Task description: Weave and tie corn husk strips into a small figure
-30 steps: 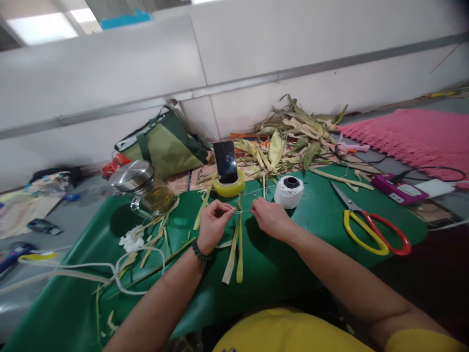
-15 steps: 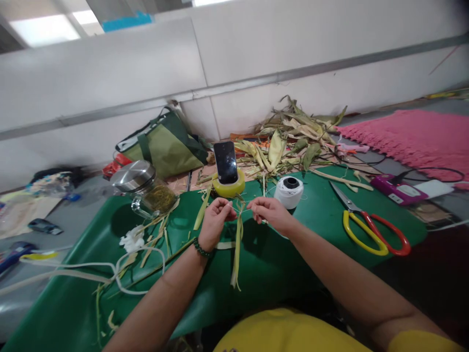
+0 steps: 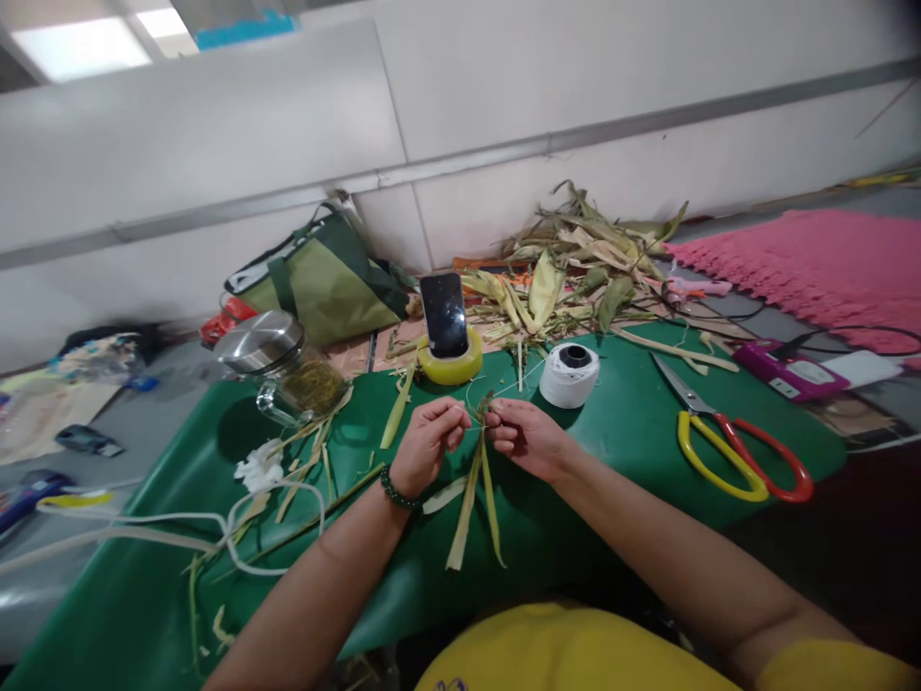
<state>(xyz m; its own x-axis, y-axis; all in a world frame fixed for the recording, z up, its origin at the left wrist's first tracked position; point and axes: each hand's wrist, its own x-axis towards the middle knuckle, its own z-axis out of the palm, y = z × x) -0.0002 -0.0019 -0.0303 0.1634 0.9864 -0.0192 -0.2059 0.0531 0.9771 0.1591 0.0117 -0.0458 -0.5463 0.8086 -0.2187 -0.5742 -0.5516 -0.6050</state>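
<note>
Our left hand [image 3: 428, 440] pinches white thread [image 3: 471, 428] while our right hand [image 3: 531, 437] pinches the top of husk strips [image 3: 467, 509], which hang between them over a green tabletop [image 3: 619, 422], near a white spool [image 3: 567, 382].

Husk strips [image 3: 464, 511] now wider apart below

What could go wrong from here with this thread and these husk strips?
The thin thread runs from the white spool toward the hands, so a hard tug might snap it or drag the spool. The husk strips splay apart below the right hand, so one could perhaps slip loose. The phone stands propped at the yellow roll, so a bump might topple it.
</note>
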